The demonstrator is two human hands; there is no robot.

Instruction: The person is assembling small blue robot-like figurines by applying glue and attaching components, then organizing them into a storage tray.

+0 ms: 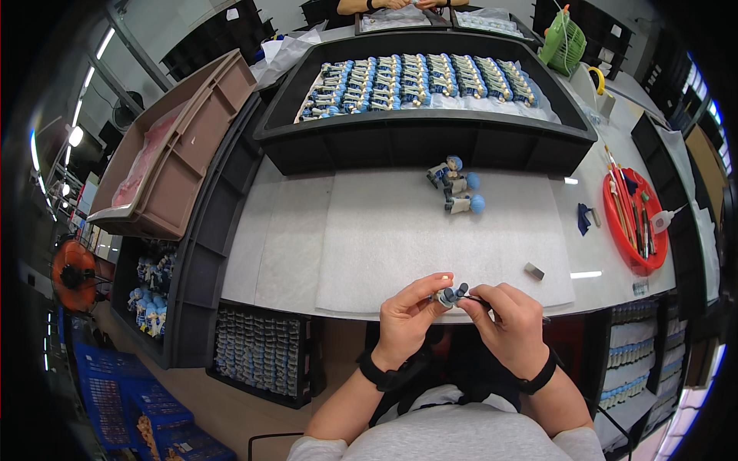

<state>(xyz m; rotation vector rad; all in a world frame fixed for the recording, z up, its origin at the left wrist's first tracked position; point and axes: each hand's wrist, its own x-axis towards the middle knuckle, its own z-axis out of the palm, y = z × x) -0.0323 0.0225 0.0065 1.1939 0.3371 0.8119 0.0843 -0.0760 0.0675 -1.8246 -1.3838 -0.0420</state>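
Observation:
Close to the table's front edge, my left hand (407, 321) is closed around a small figurine (450, 296) with dark grey feet. My right hand (509, 321) pinches a thin dark tool (480, 300), its kind too small to make out, with the tip against the figurine's feet. Both hands wear black wrist bands. Farther up the white foam mat (384, 238) lie several blue-haired figurines (467, 204), just in front of a large black tray (415, 146). A small grey block (534, 271) rests on the mat right of my hands.
Rows of figurines (415, 77) fill the black tray. At right stand a red basket (649, 263) of brushes and a dropper bottle (663, 221). A green fan (563, 42) is at the back right, a brown crate (192, 154) at left. Another person's hands (396, 4) show at the far side.

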